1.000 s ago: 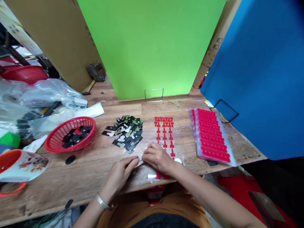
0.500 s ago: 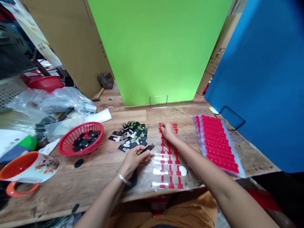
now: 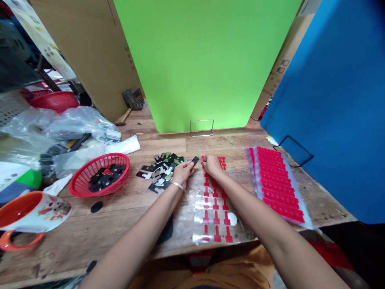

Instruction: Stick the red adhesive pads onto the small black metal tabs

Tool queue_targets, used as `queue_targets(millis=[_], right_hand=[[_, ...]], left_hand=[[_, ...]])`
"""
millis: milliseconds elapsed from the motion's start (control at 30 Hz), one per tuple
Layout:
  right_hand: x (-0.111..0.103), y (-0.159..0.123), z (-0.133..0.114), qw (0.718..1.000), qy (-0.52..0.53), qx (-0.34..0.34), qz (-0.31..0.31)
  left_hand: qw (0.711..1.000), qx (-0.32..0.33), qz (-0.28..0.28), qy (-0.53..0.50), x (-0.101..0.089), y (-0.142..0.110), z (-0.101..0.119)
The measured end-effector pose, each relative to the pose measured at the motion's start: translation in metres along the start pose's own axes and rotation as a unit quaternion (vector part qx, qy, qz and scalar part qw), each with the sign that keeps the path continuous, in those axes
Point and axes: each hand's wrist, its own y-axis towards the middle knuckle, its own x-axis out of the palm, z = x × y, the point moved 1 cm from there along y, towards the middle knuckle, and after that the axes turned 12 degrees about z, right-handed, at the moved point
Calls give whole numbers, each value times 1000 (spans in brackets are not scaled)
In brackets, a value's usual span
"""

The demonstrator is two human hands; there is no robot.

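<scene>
A small flat black piece (image 3: 195, 160) is pinched in my left hand (image 3: 183, 172), its far end sticking out past the fingertips. That hand is at the right edge of a pile of flat notched pieces (image 3: 164, 170), black, silver and green. My right hand (image 3: 212, 165) is closed in a pinch at the far end of a clear sheet (image 3: 198, 218) bearing rows of red T-shaped stickers (image 3: 217, 216). Its fingertips touch the sheet's upper left area, among the red shapes. Whatever lies between them is hidden.
A red basket (image 3: 75, 186) holds black pieces and one red shape. An orange-and-white mug (image 3: 54, 212) stands at the left. Stacked red sticker sheets (image 3: 279, 180) lie at right. Green (image 3: 204, 68) and blue boards (image 3: 331, 112) rise behind. A white disc (image 3: 232, 218) lies on the clear sheet.
My left hand has moved forward and slightly right with the black piece, closer to my right hand. My right hand remains at the sheet's far end, almost unmoved.
</scene>
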Motion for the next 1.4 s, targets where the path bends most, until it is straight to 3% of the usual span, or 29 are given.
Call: queue_targets(millis=[267,500,700,833,1033,1200,1400], right_hand=[[4,-17,2,995,38,-50,78],[-5,-20,6,988,82,-78,108],[-4,-22,9,986,98,-97,96],[2,-18,8,987,94,-90,93],[2,-17,7,984,114,-94,94],[-2,-26,9,975,170,-87,112],[-10,-31,17,951,267,-23,155]], left_hand=[[999,-32,8,34,33,39,-2],[996,-45,25,72,40,48,-6],[995,-22,51,78,40,48,-1],[997,-4,38,69,46,46,3],[996,-49,-3,77,58,51,0],[994,-69,-3,82,58,56,-3],[995,-66,19,75,59,51,-3]])
